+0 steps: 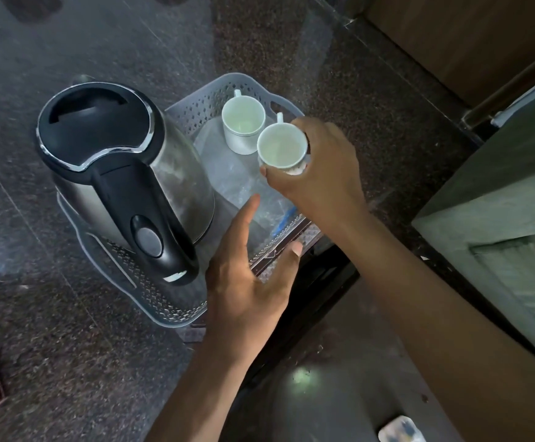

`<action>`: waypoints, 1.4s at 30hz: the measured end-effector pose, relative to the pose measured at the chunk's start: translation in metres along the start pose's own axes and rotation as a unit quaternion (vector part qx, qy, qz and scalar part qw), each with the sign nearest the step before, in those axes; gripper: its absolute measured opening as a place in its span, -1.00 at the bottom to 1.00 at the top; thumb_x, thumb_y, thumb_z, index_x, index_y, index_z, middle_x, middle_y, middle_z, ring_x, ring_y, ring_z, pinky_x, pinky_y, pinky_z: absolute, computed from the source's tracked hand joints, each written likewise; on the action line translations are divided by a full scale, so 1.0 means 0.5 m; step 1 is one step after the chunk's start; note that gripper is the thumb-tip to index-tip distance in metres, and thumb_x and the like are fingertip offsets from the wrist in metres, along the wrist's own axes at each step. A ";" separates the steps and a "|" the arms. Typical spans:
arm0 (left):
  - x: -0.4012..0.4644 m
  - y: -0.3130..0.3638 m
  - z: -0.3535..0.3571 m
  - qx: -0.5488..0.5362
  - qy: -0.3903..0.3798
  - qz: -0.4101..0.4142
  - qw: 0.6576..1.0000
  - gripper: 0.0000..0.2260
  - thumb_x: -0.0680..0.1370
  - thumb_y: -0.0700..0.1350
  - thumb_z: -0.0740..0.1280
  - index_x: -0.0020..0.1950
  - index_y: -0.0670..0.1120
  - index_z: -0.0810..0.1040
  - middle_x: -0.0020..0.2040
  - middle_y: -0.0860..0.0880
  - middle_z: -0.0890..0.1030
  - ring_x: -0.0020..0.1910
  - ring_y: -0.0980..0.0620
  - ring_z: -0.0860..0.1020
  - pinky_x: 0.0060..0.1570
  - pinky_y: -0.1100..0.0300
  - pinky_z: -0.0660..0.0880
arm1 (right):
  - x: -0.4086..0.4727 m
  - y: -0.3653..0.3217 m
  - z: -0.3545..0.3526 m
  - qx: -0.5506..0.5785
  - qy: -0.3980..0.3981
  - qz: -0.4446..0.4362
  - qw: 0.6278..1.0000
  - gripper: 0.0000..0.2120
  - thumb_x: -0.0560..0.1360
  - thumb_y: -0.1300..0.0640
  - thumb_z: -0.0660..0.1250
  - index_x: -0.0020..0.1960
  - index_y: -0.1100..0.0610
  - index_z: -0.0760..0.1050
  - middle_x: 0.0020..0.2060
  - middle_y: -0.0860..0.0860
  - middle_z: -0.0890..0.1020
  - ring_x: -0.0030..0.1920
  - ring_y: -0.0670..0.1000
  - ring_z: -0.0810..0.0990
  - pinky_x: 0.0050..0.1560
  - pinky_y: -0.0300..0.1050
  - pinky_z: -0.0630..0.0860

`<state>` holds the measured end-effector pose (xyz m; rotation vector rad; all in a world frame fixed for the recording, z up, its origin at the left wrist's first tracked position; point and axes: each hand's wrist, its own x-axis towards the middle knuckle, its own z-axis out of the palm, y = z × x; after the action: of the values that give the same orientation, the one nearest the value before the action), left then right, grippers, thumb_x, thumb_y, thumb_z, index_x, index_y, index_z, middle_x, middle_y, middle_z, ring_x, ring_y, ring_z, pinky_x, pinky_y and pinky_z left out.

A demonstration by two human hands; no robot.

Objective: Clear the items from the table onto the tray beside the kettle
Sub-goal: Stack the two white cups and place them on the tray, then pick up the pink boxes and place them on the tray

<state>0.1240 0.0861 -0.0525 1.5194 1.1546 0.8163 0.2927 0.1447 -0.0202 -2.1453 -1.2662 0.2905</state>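
Your right hand (320, 164) is gripping a cup (281, 150) over the tray's (196, 100) 3 o'clock edge; your left hand (247, 275) is hovering, fingers spread, at 6.

A steel-grey kettle (125, 186) with black lid and handle is seen. Beside the kettle, a pale grey tray (196, 106) patterned with diamond perforations is shown, with two white cups (243, 124) beyond.

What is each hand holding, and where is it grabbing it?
The right hand holds a white cup by its side, fingers and thumb wrapped round the body, not the handle. The left hand is open and holds nothing.
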 end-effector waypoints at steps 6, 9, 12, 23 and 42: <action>-0.007 0.009 -0.014 0.033 -0.003 -0.012 0.999 -0.40 0.54 0.12 0.47 0.59 0.08 0.51 0.40 0.47 0.44 0.39 0.65 0.33 0.39 0.58 0.23 | 0.029 0.005 0.045 -0.100 -0.008 0.017 0.995 -0.44 0.35 -0.22 0.50 0.21 0.10 0.58 0.09 0.05 0.69 0.05 0.12 0.68 -0.10 -0.13 0.46; -0.006 0.012 -0.020 0.034 -0.008 -0.012 0.999 -0.44 0.57 0.08 0.49 0.57 0.05 0.54 0.39 0.41 0.47 0.38 0.66 0.34 0.39 0.60 0.24 | 0.033 0.004 0.056 -0.122 -0.019 0.020 0.992 -0.40 0.36 -0.17 0.52 0.27 0.14 0.55 0.17 0.08 0.69 0.12 0.15 0.68 0.03 -0.02 0.59; -0.006 0.013 -0.022 0.035 -0.011 -0.014 0.999 -0.46 0.60 0.04 0.52 0.57 0.06 0.54 0.38 0.45 0.45 0.37 0.67 0.34 0.37 0.61 0.22 | 0.036 0.003 0.062 -0.129 -0.034 0.029 0.991 -0.38 0.38 -0.10 0.52 0.34 0.17 0.51 0.26 0.12 0.64 0.21 0.18 0.65 0.11 0.04 0.59; -0.004 0.022 -0.031 0.024 -0.026 -0.010 0.999 -0.44 0.59 0.12 0.43 0.58 0.03 0.53 0.51 0.21 0.56 0.50 0.45 0.42 0.51 0.36 0.33 | 0.010 0.002 0.043 -0.103 -0.033 0.022 0.994 -0.25 0.47 0.00 0.55 0.55 0.16 0.33 0.40 0.18 0.53 0.37 0.20 0.55 0.28 0.05 0.51; -0.174 0.079 0.104 -0.079 -0.101 0.125 0.984 -0.64 0.74 -0.17 0.32 0.50 -0.30 0.52 0.40 -0.20 0.64 0.40 -0.01 0.65 0.40 0.16 0.55 | -0.355 0.096 -0.250 0.025 0.150 0.048 0.987 -0.56 0.52 0.22 0.45 0.38 0.26 0.57 0.23 0.17 0.70 0.23 0.18 0.67 0.29 0.13 0.57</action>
<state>0.1545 -0.0138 -0.0223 1.5915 0.7426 0.8754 0.2951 -0.0729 0.0269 -2.1153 -0.9768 0.0344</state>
